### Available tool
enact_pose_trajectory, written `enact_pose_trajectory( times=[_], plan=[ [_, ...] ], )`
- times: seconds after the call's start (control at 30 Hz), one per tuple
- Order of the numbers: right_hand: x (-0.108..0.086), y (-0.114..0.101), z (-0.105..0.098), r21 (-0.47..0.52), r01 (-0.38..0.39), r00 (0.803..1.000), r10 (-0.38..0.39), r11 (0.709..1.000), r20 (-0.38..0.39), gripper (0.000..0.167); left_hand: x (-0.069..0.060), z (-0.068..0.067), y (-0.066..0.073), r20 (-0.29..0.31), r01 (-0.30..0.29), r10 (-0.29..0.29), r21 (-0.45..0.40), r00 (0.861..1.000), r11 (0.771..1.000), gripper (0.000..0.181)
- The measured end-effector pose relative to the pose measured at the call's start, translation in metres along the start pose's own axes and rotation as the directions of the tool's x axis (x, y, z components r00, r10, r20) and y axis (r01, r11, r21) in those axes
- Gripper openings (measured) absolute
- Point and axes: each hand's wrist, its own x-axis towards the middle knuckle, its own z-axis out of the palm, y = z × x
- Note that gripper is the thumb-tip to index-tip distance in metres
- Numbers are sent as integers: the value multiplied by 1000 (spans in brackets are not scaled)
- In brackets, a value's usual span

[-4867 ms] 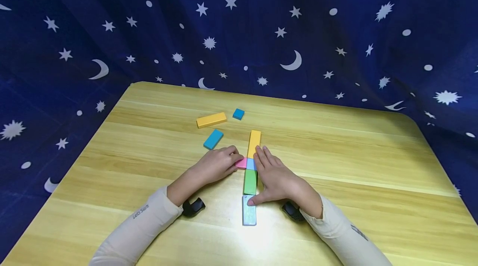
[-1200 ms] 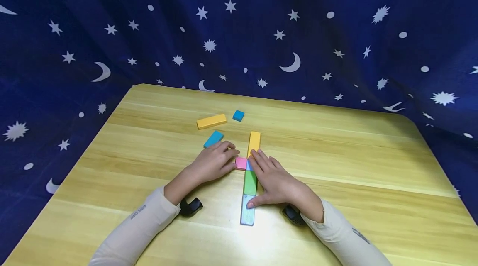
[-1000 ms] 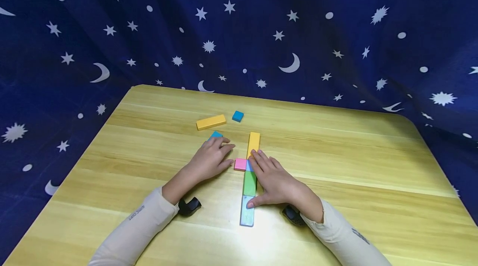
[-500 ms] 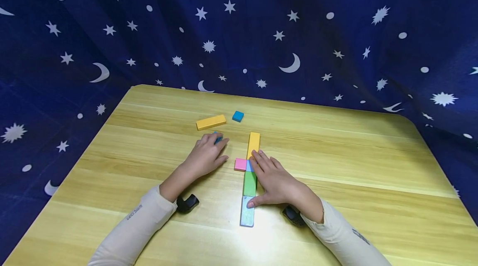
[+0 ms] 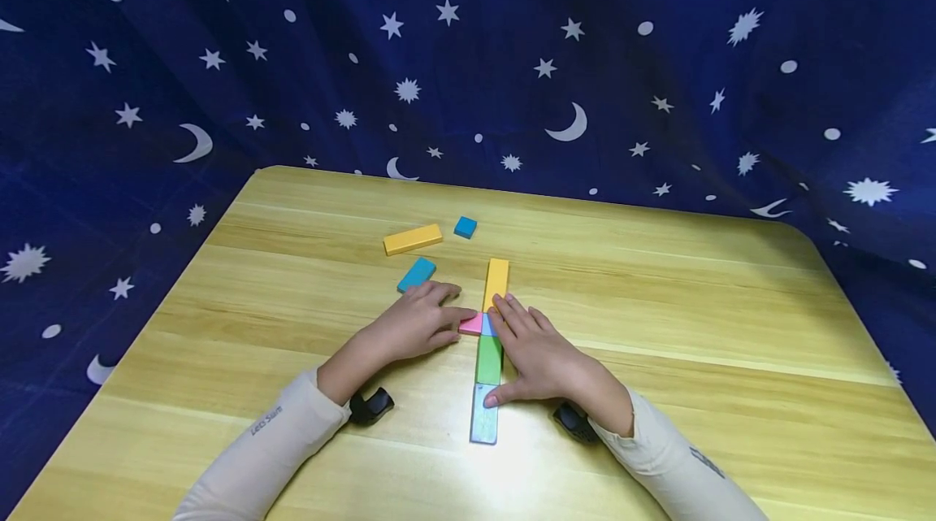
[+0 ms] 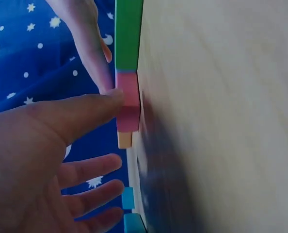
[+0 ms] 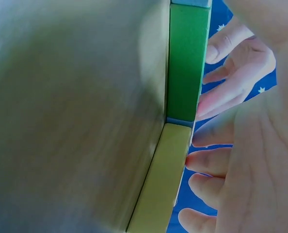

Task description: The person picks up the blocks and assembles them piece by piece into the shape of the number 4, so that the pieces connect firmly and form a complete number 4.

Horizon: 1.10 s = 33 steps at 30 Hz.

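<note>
A row of wooden blocks runs down the table: yellow [image 5: 496,281], small light blue [image 5: 487,327], green [image 5: 489,359] and pale blue [image 5: 483,425]. The small pink block [image 5: 470,326] juts out on the left beside the light blue one. My left hand [image 5: 413,322] touches the pink block with a straight finger, its other fingers spread. In the left wrist view the thumb [image 6: 81,114] overlaps that block. My right hand [image 5: 544,354] lies flat over the row. Its fingertips are on the yellow and light blue blocks, partly hiding them, and its thumb rests on the pale blue block.
Beyond the left hand lies a teal block [image 5: 418,271]. Farther back are another yellow block [image 5: 413,240] and a small blue block [image 5: 465,227]. A dark blue star-patterned curtain [image 5: 468,49] hangs behind the wooden table [image 5: 695,301].
The left hand drew away from the pink block, passed left over the teal block, and came back to touch the pink one. Lately the right hand has stayed in place on the row.
</note>
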Motion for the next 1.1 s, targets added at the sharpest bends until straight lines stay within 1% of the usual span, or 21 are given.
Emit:
enact_pose_trajectory(
  times=[0.07, 0.13, 0.23, 0.3, 0.37, 0.47, 0.6, 0.7, 0.8, 0.93, 1.1],
  plan=[
    [0, 0, 0, -4, 2, 1000, -2, 1000, 1, 114, 0, 0, 0, -6, -25, 25, 5, 1000, 1000, 34],
    [0, 0, 1, -6, 2, 1000, -2, 1000, 2, 114, 0, -1, -1, -18, -8, 8, 8, 1000, 1000, 32],
    [0, 0, 0, -5, 3, 1000, -3, 1000, 6, 114, 0, -2, -5, -24, 53, -53, 10, 998, 999, 32],
    [0, 0, 0, -2, 3, 1000, -3, 1000, 6, 114, 0, -2, -9, -25, 97, -97, 16, 995, 995, 33],
    [0, 0, 0, -2, 4, 1000, -4, 1000, 6, 114, 0, -1, -14, -31, 136, -135, 29, 990, 990, 34],
    [1, 1, 1, -4, 4, 1000, -4, 1000, 5, 114, 0, 0, -21, -45, 190, -189, 28, 981, 981, 36],
    [1, 1, 1, -5, 2, 1000, -2, 1000, 6, 115, 0, 1, -29, -61, 237, -235, 26, 970, 971, 38],
    [1, 1, 1, -8, 1, 1000, -1, 1000, 8, 115, 0, 2, -32, -71, 252, -248, 54, 966, 966, 38],
    [2, 2, 2, -7, 0, 1000, 1, 1000, 9, 115, 0, 1, -34, -73, 278, -273, 71, 959, 958, 39],
    [2, 2, 2, -5, -3, 1000, 3, 1000, 11, 116, -1, -1, -36, -68, 304, -300, 74, 952, 950, 41],
    [2, 1, 2, -8, -7, 1000, 7, 1000, 15, 115, -1, -2, -38, -68, 305, -299, 107, 952, 947, 41]
  ],
)
